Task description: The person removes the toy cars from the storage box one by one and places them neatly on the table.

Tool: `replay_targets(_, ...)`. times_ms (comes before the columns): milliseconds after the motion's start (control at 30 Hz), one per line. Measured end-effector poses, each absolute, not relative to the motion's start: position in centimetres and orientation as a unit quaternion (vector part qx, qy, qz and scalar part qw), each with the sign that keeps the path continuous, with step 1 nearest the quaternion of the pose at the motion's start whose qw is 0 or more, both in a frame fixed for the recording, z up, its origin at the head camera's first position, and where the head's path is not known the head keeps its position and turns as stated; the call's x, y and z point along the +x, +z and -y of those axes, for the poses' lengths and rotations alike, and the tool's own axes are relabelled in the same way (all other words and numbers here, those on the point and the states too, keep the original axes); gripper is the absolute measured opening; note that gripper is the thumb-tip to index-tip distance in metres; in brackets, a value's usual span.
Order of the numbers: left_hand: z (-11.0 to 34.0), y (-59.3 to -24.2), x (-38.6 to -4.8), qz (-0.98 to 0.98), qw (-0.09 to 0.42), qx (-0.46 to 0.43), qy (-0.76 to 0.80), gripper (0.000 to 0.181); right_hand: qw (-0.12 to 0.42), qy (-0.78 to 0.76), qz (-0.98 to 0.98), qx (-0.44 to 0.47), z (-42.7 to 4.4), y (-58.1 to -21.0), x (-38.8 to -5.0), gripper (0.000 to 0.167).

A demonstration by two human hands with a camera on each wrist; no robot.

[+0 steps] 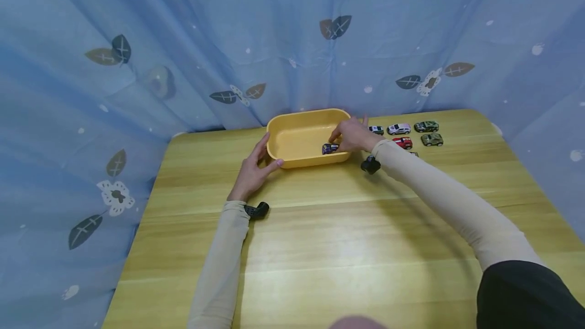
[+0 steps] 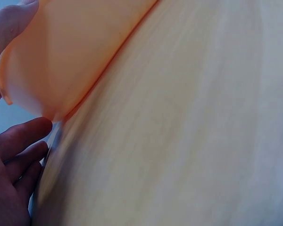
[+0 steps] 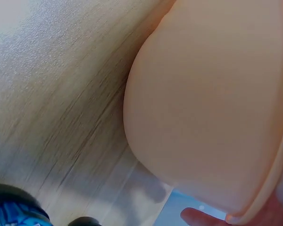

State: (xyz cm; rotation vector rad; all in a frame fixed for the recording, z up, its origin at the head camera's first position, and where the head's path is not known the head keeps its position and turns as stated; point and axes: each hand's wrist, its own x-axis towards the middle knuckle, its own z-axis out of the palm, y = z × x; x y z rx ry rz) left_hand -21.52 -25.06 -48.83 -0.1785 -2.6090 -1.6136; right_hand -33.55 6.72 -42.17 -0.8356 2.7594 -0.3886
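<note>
A yellow plastic basin (image 1: 301, 162) stands near the back edge of the table. My left hand (image 1: 250, 172) grips its left end, the thumb at the front rim and the fingers round the outer side; the left wrist view shows the basin wall (image 2: 80, 52) between them. Over the basin's right end reaches my right hand (image 1: 354, 135), pinching a small dark blue-purple toy car (image 1: 329, 149) low inside the basin. Whether that car touches the basin floor I cannot tell. In the right wrist view the basin's outer wall (image 3: 203, 103) hides most of the right hand.
Right of the basin, several toy cars stand in rows: a white one (image 1: 399, 129), a red one (image 1: 402, 142), a dark camouflage one (image 1: 426, 126) and an olive one (image 1: 432, 139). My right forearm partly covers another. A blue curtain (image 1: 283, 39) hangs behind the wooden table (image 1: 311, 248).
</note>
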Motion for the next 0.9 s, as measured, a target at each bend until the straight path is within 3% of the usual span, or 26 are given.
replay_targets(333, 25.2, -48.8, -21.5, 0.856, 0.036, -0.058, -0.512, 0.087, 0.095, -0.133, -0.946, -0.28, -6.6, -42.3, -33.3, 0.029)
replay_targets(667, 25.2, -49.2, -21.6, 0.855, 0.033, -0.061, -0.513, 0.091, 0.039, -0.121, -0.957, -0.261, -6.5, -42.1, -32.3, 0.047)
replay_targets(900, 25.1, -49.0, -21.6, 0.854, 0.041, -0.062, -0.516, 0.089, -0.004, -0.147, -0.951, -0.272, -7.1, -40.6, -31.9, 0.044)
